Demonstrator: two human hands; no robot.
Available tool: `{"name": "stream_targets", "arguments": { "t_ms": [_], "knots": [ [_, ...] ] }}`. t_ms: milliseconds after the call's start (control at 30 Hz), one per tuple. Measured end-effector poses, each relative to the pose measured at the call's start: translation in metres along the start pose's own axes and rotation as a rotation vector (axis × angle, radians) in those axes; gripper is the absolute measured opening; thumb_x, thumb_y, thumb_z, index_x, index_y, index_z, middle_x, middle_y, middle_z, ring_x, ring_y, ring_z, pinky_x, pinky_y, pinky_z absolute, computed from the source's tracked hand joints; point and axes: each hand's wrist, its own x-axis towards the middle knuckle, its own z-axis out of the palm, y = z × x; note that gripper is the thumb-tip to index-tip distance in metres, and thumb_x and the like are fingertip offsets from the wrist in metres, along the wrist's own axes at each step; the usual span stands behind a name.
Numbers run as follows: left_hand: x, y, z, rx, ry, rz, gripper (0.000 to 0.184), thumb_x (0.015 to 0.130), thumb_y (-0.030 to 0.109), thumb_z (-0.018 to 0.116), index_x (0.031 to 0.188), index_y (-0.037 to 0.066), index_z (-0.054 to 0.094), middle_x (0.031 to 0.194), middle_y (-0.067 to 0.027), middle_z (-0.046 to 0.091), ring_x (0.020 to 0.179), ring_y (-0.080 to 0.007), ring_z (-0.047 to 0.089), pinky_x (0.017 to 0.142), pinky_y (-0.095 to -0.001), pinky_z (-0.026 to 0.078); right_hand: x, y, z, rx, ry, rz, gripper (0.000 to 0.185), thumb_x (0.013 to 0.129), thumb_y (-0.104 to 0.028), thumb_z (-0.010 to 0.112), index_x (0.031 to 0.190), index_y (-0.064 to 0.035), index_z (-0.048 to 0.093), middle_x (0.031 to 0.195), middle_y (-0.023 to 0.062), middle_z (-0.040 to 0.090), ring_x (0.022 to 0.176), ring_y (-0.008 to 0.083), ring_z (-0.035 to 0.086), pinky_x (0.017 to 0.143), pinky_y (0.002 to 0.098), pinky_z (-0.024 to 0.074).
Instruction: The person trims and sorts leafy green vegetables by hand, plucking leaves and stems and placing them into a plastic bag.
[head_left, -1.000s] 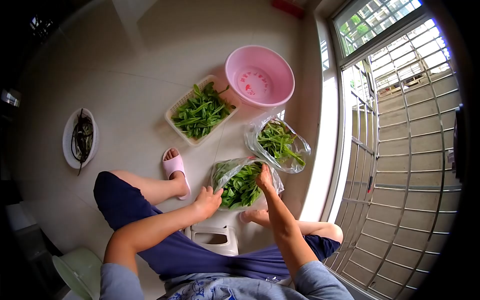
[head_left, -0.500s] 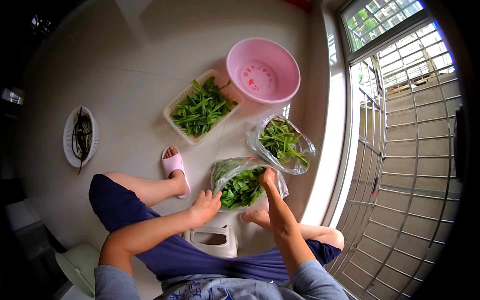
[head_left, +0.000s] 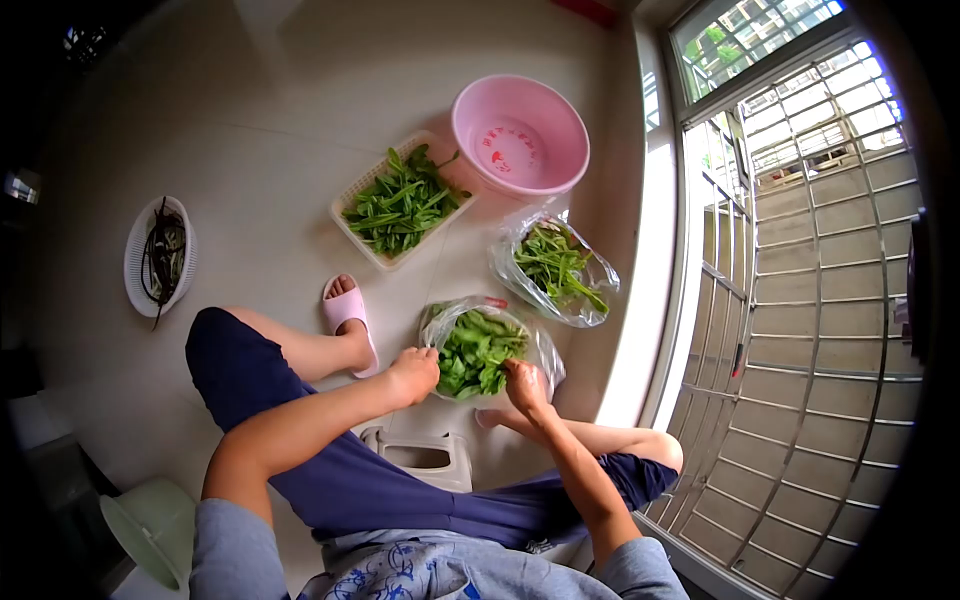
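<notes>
A clear plastic bag full of leafy greens lies on the floor between my feet. My left hand is closed on the bag's left rim. At the right side of the opening, my right hand has its fingers pinched on some of the leaves; the fingertips are partly hidden among them. Just beyond is a second plastic bag, open, with long-stemmed greens inside. A cream plastic basket heaped with picked greens stands farther left.
A pink basin stands at the back near the window ledge. A white oval basket with dark, thin pods is at far left. A beige stool stands in front of me, a pale green bowl at lower left. Metal window bars run along the right.
My right hand has come off the bag's right rim and moved down toward me, onto the leaves. The bag's mouth is wider, and my left hand has stayed at its left rim.
</notes>
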Motion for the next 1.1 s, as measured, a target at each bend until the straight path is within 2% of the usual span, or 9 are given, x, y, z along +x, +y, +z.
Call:
{"name": "stream_targets", "arguments": {
  "t_ms": [100,167,267,367,433,500,667,833,1100],
  "knots": [
    [0.004,-0.003,0.001,0.02,-0.053,0.026,0.033,0.057,0.017,0.062,0.083,-0.001,0.054,0.091,-0.013,0.048,0.089,-0.0232,0.047,0.075,-0.0304,0.04,-0.029,-0.009,0.009,0.072,0.036,-0.009,0.01,0.069,-0.003,0.044,0.071,-0.0028,0.053,0.072,0.0189,0.054,0.069,0.0361,0.052,0.059,0.0417,0.0405],
    [0.008,-0.003,0.001,0.036,-0.079,0.019,0.035,0.057,0.021,0.064,0.084,0.0,0.055,0.093,-0.0127,0.047,0.09,-0.0239,0.047,0.076,-0.0313,0.039,-0.041,-0.013,0.009,0.067,0.062,-0.032,0.008,0.072,-0.005,0.047,0.073,-0.0009,0.054,0.068,0.0158,0.056,0.065,0.0291,0.055,0.056,0.0358,0.0426],
    [0.003,0.002,-0.032,-0.036,-0.132,0.02,0.038,0.062,0.026,0.063,0.091,0.003,0.053,0.1,-0.0109,0.045,0.094,-0.0247,0.046,0.078,-0.0325,0.039,-0.05,-0.037,-0.017,1.03,-0.008,0.456,0.014,0.078,-0.01,0.05,0.083,0.0034,0.053,0.07,0.0046,0.056,0.068,0.0116,0.056,0.058,0.0216,0.0455],
    [0.007,-0.001,-0.044,-0.243,-0.016,0.045,0.037,0.064,0.024,0.062,0.093,0.003,0.052,0.099,-0.0111,0.046,0.094,-0.0238,0.047,0.079,-0.0326,0.038,-0.053,-0.052,-0.045,1.46,-0.136,0.4,0.012,0.08,-0.007,0.048,0.089,-0.0006,0.049,0.079,0.0064,0.055,0.069,0.0139,0.056,0.061,0.0222,0.0474],
    [0.006,-0.005,-0.062,-0.275,-0.026,0.056,0.039,0.065,0.02,0.062,0.098,0.003,0.051,0.097,-0.0124,0.049,0.093,-0.0236,0.048,0.078,-0.0325,0.039,-0.055,-0.063,-0.057,1.509,-0.148,0.35,0.011,0.08,-0.007,0.047,0.09,-0.0012,0.048,0.08,0.0067,0.055,0.07,0.0146,0.057,0.062,0.0228,0.0477],
    [0.005,-0.013,-0.068,-0.61,0.046,0.133,0.044,0.064,0.016,0.062,0.105,0.003,0.048,0.096,-0.013,0.052,0.089,-0.0222,0.05,0.076,-0.0309,0.041,-0.059,-0.075,-0.064,1.541,-0.17,0.243,0.013,0.08,-0.008,0.047,0.091,-0.0007,0.048,0.081,0.0074,0.056,0.071,0.0146,0.057,0.062,0.0227,0.0476],
    [-0.026,-0.013,-0.101,-1.256,-0.19,0.333,0.046,0.064,0.011,0.063,0.106,-0.001,0.048,0.099,-0.012,0.053,0.081,-0.0135,0.052,0.073,-0.0255,0.042,-0.068,-0.088,-0.07,1.468,-0.106,0.158,0.019,0.079,-0.009,0.05,0.095,0.0006,0.048,0.082,0.0071,0.056,0.07,0.0124,0.055,0.064,0.0227,0.0459],
    [-0.034,0.006,-0.107,-1.205,-0.25,0.2,0.033,0.075,0.02,0.056,0.1,-0.001,0.052,0.083,-0.0076,0.058,0.07,-0.0095,0.053,0.063,-0.0215,0.043,-0.07,-0.092,-0.063,1.465,0.036,0.069,0.019,0.08,-0.008,0.048,0.097,0.0002,0.047,0.086,0.0084,0.057,0.076,0.0136,0.055,0.067,0.0236,0.0465],
    [-0.027,0.015,-0.092,-1.238,0.09,0.099,0.02,0.073,0.013,0.052,0.085,-0.001,0.058,0.068,-0.0061,0.059,0.06,-0.0104,0.055,0.057,-0.0219,0.043,-0.068,-0.097,-0.056,1.621,0.178,0.026,0.027,0.077,-0.003,0.05,0.104,-0.0001,0.043,0.099,0.0114,0.052,0.089,0.0167,0.052,0.075,0.028,0.0455]
  ]
}}
